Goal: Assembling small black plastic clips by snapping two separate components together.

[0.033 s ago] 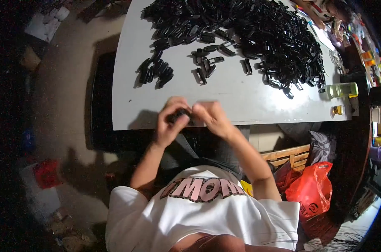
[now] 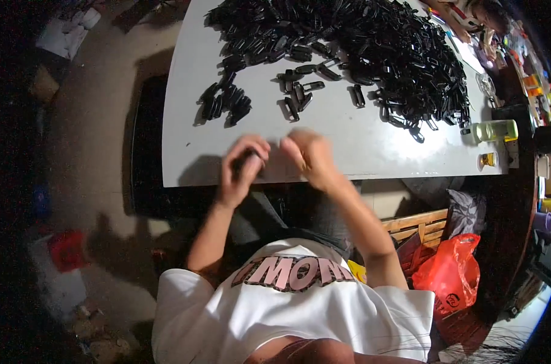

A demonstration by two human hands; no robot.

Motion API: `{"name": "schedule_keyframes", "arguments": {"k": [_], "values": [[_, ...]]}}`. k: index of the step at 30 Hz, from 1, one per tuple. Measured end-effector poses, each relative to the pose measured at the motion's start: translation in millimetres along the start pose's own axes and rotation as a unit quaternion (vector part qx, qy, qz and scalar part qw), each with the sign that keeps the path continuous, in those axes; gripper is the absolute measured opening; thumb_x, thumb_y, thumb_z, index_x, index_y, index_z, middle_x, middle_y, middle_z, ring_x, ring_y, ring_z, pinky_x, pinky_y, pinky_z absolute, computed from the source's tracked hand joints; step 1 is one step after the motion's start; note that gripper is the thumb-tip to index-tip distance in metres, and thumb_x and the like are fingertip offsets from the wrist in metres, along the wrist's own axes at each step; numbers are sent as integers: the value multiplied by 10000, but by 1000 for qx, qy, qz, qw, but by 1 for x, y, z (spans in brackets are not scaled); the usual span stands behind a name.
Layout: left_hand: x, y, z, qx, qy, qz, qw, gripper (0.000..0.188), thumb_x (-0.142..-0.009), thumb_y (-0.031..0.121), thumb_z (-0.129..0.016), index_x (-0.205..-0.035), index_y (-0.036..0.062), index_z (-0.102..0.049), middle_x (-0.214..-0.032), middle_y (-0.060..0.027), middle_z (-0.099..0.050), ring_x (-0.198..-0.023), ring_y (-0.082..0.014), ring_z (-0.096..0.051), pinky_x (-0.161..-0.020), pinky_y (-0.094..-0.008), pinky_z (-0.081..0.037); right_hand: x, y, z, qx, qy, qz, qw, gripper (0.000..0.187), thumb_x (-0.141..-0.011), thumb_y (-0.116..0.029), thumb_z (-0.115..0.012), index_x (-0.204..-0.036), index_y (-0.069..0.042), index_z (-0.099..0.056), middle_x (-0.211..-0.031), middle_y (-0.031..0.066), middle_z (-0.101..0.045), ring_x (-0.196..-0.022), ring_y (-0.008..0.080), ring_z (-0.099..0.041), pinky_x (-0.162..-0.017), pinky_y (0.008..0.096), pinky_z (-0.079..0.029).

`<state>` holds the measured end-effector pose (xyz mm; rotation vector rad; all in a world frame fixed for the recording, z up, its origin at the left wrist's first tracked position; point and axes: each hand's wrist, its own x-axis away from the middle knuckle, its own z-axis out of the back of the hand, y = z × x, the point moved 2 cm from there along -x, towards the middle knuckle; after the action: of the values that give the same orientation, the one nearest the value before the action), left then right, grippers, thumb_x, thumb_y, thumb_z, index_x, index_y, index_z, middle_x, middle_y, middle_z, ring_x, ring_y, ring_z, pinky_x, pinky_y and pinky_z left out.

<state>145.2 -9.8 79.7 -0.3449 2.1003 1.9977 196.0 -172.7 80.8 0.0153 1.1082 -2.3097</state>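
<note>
My left hand (image 2: pixel 244 167) is curled round a small black piece (image 2: pixel 249 159) above the near edge of the white table (image 2: pixel 348 142). The piece is partly covered by the fingers and blurred. My right hand (image 2: pixel 310 159) is a short way to its right, fingers bent in and thumb pressed against them. Motion softens its outline, and whatever it may hold is hidden. Beyond the hands lie a few loose black oblong pieces (image 2: pixel 298 93), some with an open slot. A small cluster of black pieces (image 2: pixel 227 104) lies at the left.
A large heap of black pieces (image 2: pixel 348 36) covers the far part of the table. At the right edge are a greenish bottle (image 2: pixel 495 130) on its side and a small amber-coloured container (image 2: pixel 488 159). A red plastic bag (image 2: pixel 450 273) sits lower right. Another person's arm (image 2: pixel 454 18) shows at the far right.
My hands have moved apart. The left one has shifted slightly left with the black piece, and the right one has moved a little right and away from me.
</note>
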Motion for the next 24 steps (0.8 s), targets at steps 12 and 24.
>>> {"name": "schedule_keyframes", "arguments": {"k": [12,24], "values": [[-82,-32,34,-561,-19,-25,828,127,-721,3,-606,-847,13,-593,-813,-133,-567,-777,-313,-565,-683,-388,-455,-51,58,1,276,51,175,944,199,-744,-124,-591,-939,-106,-631,-1140,73,-562,-1062,242,-494,-848,352,-403],[-84,-37,33,-326,-19,-13,945,172,-782,66,-607,-943,18,-646,-836,-91,-638,-714,-176,-582,-650,-298,-464,-25,13,6,-300,65,-143,941,150,-920,-154,-474,-925,-8,-502,-703,54,-540,-629,145,-548,-575,276,-456]]}}
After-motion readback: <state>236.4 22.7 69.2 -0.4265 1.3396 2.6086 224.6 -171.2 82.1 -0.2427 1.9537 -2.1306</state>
